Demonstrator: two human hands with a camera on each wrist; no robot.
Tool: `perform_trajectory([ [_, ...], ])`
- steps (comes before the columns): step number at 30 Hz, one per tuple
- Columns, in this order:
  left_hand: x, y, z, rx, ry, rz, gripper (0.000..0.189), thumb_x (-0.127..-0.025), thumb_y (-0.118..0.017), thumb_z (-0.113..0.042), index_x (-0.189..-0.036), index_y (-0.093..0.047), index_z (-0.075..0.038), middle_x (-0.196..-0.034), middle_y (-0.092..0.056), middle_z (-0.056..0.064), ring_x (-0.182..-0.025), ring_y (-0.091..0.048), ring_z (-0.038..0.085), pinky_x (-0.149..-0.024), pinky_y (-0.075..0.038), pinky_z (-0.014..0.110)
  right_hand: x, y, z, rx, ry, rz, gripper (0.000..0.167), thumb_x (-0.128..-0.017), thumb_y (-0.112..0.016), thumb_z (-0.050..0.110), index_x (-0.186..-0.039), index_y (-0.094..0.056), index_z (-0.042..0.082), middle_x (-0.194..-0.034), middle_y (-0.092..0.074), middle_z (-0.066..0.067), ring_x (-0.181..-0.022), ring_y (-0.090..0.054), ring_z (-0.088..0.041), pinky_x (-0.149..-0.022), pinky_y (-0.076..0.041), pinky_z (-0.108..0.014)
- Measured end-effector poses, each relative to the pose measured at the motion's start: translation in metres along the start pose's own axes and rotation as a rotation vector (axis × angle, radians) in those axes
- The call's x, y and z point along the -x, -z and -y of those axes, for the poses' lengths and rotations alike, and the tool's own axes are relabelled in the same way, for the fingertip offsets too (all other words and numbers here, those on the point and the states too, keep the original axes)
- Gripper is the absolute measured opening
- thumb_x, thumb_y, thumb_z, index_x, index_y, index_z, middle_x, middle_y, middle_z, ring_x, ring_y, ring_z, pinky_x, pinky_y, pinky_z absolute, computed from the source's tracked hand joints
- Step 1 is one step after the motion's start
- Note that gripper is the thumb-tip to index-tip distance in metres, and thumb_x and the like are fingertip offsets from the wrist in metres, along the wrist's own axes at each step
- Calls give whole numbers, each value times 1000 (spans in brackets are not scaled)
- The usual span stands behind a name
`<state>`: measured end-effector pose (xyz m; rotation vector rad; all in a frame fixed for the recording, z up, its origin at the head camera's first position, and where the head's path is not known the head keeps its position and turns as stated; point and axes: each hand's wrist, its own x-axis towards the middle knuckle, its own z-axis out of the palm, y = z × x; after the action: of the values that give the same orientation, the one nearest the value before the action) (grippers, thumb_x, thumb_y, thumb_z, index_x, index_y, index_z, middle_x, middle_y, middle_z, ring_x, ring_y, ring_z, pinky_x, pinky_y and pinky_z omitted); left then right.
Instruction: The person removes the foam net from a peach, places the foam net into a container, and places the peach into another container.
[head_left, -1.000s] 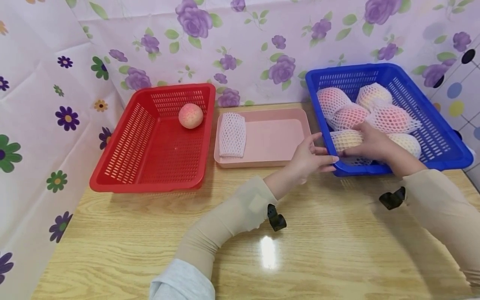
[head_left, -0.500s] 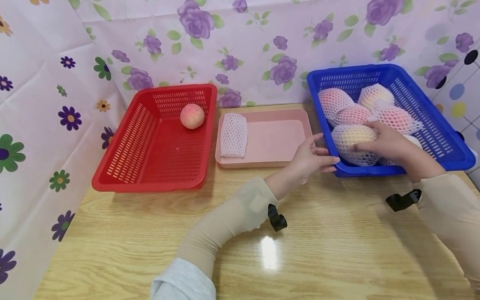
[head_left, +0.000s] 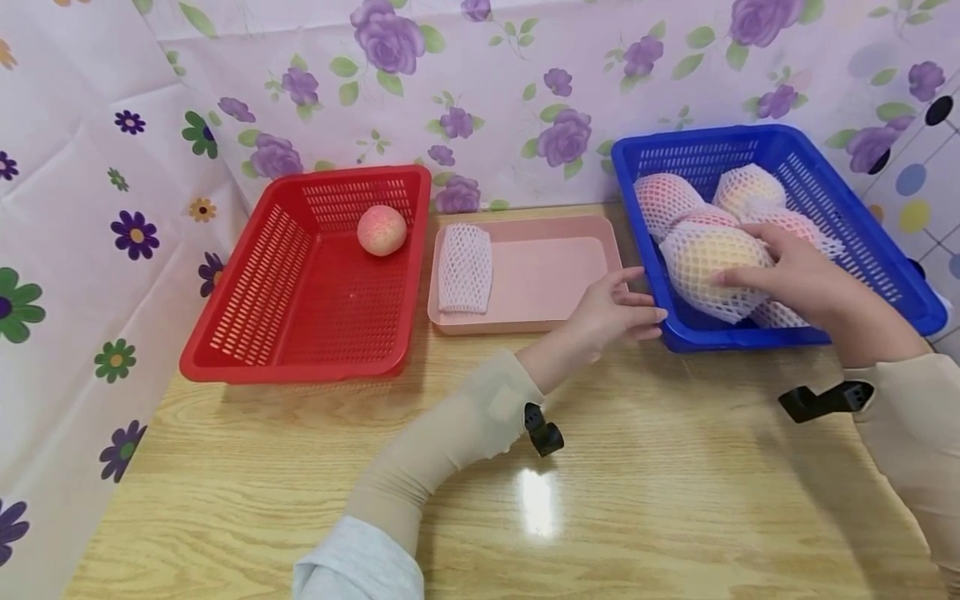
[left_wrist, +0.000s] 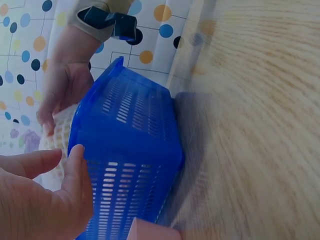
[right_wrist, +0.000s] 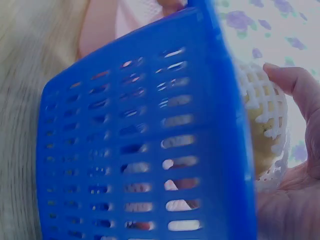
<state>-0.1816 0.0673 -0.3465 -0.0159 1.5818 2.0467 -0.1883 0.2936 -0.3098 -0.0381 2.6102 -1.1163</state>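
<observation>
In the head view, my right hand [head_left: 802, 271] grips a yellow fruit [head_left: 716, 262] wrapped in a white foam net. It holds the fruit at the front left of the blue basket [head_left: 911, 321], and in the right wrist view the netted fruit [right_wrist: 267, 130] shows behind the basket's rim. Several other netted fruits [head_left: 663, 200], pink and pale yellow, lie in the basket. My left hand [head_left: 611, 312] is at the basket's left front corner, fingers extended with fingertips right at the rim. The left wrist view shows this hand [left_wrist: 45, 200] beside the basket's perforated wall [left_wrist: 125, 185].
A pink tray [head_left: 551, 321] lies between the baskets, a flattened white foam net [head_left: 465, 271] at its left end. Further left, a red basket [head_left: 300, 371] contains a bare pink-and-yellow peach [head_left: 382, 231]. All stand on a wooden table [head_left: 480, 517] against a flowered cloth [head_left: 517, 100].
My right hand has lifted the yellow netted fruit up from among the others, and its wrist has shifted right. My left hand has drawn back slightly left at the rim.
</observation>
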Motion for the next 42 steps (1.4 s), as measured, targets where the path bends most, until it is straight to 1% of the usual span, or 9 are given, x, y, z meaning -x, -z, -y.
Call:
perform_trajectory([
  [3,1,5,-3,2,-18,-5,67,-83,-64,12,-143,-40,-8,-99,-61,9,-104,-63,36,-81,-57,38,2,2,2,-65,16,22,81,-94,-58,33,-152,-8,4,-142,-29,-23,-105,-48,-12,-70,-45,-11],
  [7,5,11,-9,-9,-60,-10,62,-83,-67,6,-139,-43,-7,-102,-61,10,-105,-63,36,-78,-58,36,6,1,3,-155,45,19,73,-96,-56,27,-150,-12,8,-135,-33,-11,-93,-50,2,-72,-49,-13],
  [12,13,19,-21,-159,-196,-8,60,-81,-74,-6,-136,-49,-12,-115,-61,13,-91,-66,23,-78,-59,35,15,-5,10,-237,170,-7,60,-95,-57,14,-145,-23,14,-120,-44,2,-93,-56,-3,-73,-53,-18],
  [18,20,38,-36,-376,-489,83,54,-83,-72,-5,-133,-53,-8,-126,-58,13,-112,-60,21,-85,-54,22,18,-13,19,-390,355,57,57,-92,-55,-2,-142,-32,13,-114,-56,2,-90,-60,-11,-70,-55,-22],
  [23,28,47,-42,-456,-560,159,64,-78,-76,-1,-136,-50,-8,-134,-53,12,-122,-54,25,-86,-54,23,20,-20,23,-547,429,172,61,-92,-50,-8,-146,-29,12,-116,-56,-2,-88,-60,-11,-68,-55,-21],
  [26,32,50,-40,-524,-583,135,72,-74,-79,-2,-138,-47,-11,-139,-46,9,-124,-50,24,-86,-54,22,22,-24,25,-624,468,224,60,-93,-47,-9,-147,-29,10,-118,-55,-5,-92,-60,-11,-73,-55,-21],
  [32,40,59,-36,-621,-664,58,81,-70,-84,-7,-140,-45,-15,-141,-39,5,-126,-42,22,-89,-52,23,23,-40,30,-700,502,222,52,-91,-50,-10,-139,-42,10,-116,-60,-4,-95,-61,-11,-79,-55,-21],
  [37,47,72,-36,-683,-751,74,79,-71,-83,-9,-141,-45,-13,-142,-44,4,-129,-41,14,-97,-48,24,25,-50,37,-754,474,212,46,-91,-55,-7,-132,-52,13,-113,-64,-3,-93,-63,-10,-78,-55,-20],
  [42,54,84,-30,-823,-883,62,80,-69,-85,-11,-138,-46,-6,-138,-48,10,-129,-42,14,-104,-42,24,24,-61,42,-788,425,216,38,-90,-59,-3,-123,-61,16,-106,-68,-2,-90,-65,-10,-77,-55,-20],
])
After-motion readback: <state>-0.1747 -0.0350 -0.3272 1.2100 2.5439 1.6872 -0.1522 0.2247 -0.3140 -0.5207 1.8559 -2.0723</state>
